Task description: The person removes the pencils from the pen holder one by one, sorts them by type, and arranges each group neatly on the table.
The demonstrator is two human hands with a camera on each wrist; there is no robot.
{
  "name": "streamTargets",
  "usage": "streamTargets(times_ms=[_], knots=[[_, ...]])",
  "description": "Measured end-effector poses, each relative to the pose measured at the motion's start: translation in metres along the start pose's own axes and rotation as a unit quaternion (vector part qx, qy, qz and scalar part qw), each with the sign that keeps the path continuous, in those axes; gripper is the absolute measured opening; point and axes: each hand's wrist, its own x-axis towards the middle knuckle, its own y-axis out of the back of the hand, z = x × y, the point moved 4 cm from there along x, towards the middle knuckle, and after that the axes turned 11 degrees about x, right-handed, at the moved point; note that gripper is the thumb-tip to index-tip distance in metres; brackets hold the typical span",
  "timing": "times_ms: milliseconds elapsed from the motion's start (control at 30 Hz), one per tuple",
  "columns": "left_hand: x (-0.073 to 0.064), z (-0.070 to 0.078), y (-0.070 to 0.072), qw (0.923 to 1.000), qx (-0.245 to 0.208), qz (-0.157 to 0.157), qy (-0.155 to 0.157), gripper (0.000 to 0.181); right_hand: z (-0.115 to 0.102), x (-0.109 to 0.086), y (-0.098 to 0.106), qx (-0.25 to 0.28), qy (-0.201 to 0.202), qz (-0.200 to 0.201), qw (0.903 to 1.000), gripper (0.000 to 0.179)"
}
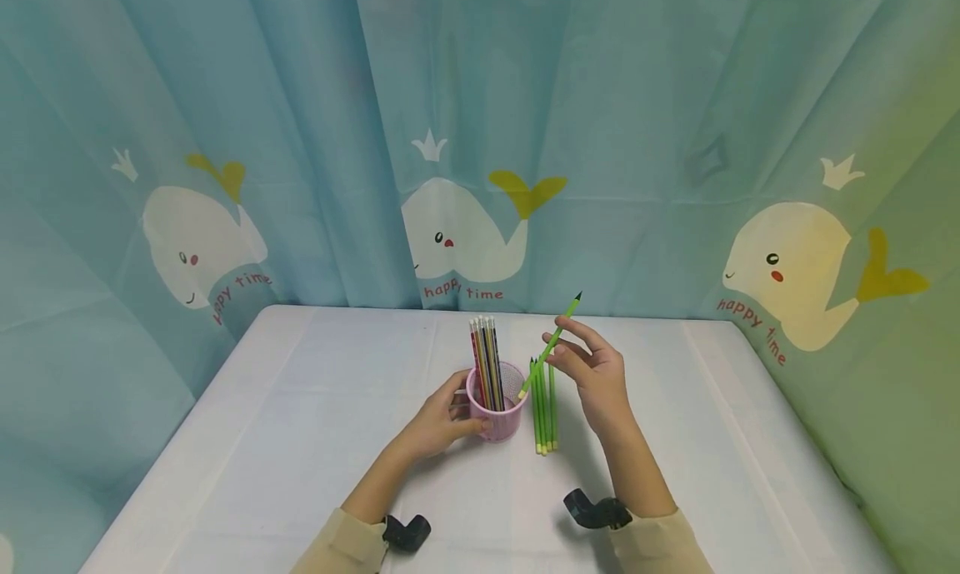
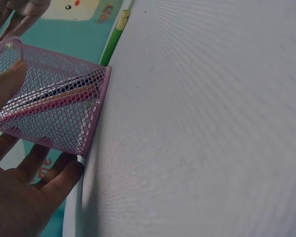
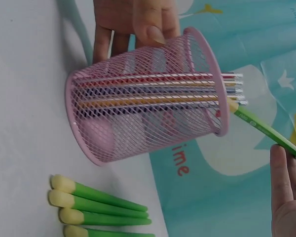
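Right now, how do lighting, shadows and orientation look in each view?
Head view: bright, soft shadow beside the right forearm; left wrist: dimmer, turned sideways, shadow beside the pink cup; right wrist: also sideways, faint shadow near the left hand.

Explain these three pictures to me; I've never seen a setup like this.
There is no machine here, just a person working bare-handed. The wide picture comes from a camera worn on the head; the other two come from a camera on each wrist, so they look turned sideways. The left hand grips a pink mesh cup holding several colourful pencils. The right hand pinches a green pencil, point up, its yellow end at the cup's mouth. Four more green pencils lie beside the cup on the white table.
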Motion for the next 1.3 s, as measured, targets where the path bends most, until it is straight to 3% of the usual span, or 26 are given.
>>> streamTargets(times_ms=[233,600,933,1300], knots=[[0.0,0.0,0.0,1.0,0.0,-0.002,0.005,0.078,-0.006,0.001,0.008,0.027,0.01,0.013,0.9995,0.044],[0.0,-0.001,0.0,1.0,0.0,-0.001,0.005,0.078,-0.008,0.003,0.019,-0.001,0.013,0.042,0.999,0.042],[0.0,0.001,0.0,1.0,0.006,0.001,0.0,0.077,-0.003,0.004,0.03,-0.02,-0.014,0.063,0.9977,0.042],[-0.001,0.003,0.0,1.0,0.005,0.003,0.007,0.078,0.008,0.005,0.041,-0.061,-0.064,0.064,0.9941,0.058]])
